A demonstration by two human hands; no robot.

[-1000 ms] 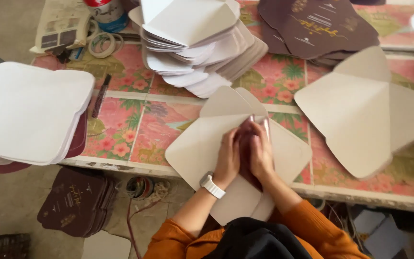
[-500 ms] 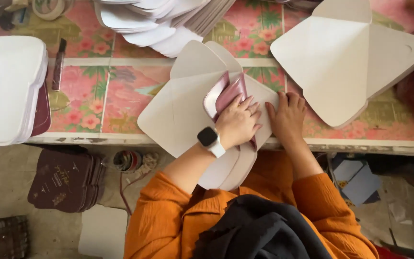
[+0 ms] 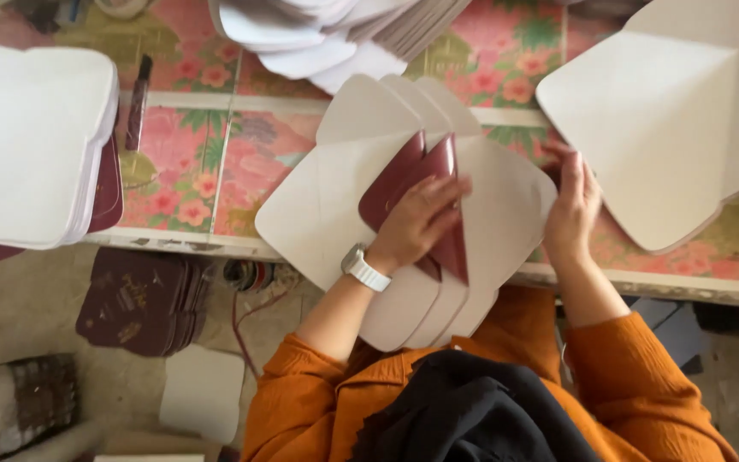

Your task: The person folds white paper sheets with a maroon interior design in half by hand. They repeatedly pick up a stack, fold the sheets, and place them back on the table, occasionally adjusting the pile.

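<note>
A fanned set of white unfolded envelope blanks (image 3: 318,214) lies at the table's near edge, with maroon side flaps (image 3: 438,171) folded inward over the middle. My left hand (image 3: 416,218), a white watch on its wrist, presses flat on those maroon flaps. My right hand (image 3: 570,205) rests at the right edge of the blanks, fingers curled under a flap there; what it grips is partly hidden. Orange sleeves and a black cloth fill the bottom of the view.
A tall stack of white cards (image 3: 23,141) sits at the left. More white blanks (image 3: 335,38) pile at the back, one large open blank (image 3: 660,128) at the right. A dark marker (image 3: 137,103) lies on the floral table (image 3: 190,171). Maroon cards (image 3: 134,299) rest on the floor.
The maroon flaps have been folded flatter over the blanks' middle. My left hand has slid onto them, and my right hand has moved out to the stack's right edge.
</note>
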